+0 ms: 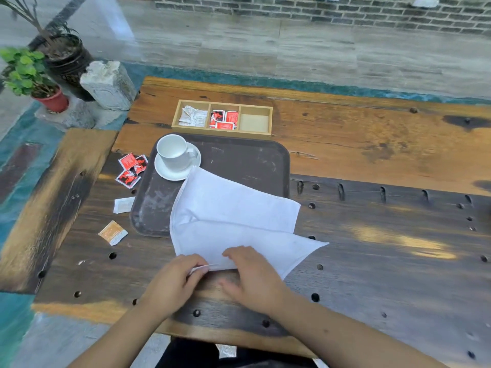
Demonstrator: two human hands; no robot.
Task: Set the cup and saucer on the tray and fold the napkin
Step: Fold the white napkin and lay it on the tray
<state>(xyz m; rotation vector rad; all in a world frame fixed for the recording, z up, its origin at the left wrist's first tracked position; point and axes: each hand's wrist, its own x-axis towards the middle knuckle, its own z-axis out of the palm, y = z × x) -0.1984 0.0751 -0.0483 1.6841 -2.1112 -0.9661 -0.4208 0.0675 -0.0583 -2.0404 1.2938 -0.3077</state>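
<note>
A white cup (173,151) stands upright on a white saucer (167,173) at the far left corner of the dark brown tray (239,160). A white napkin (233,219) lies partly folded, half over the tray's near right part and half on the table, one corner touching the saucer. My left hand (175,282) pinches the napkin's near edge between thumb and fingers. My right hand (252,277) rests flat with its fingertips pressing the same near edge.
A wooden three-part box (222,118) of sachets sits behind the tray. Red sachets (131,170), a white sachet (123,205) and an orange sachet (113,232) lie left of the tray. Potted plants (29,73) and a stone block (109,85) stand beyond the table's left corner.
</note>
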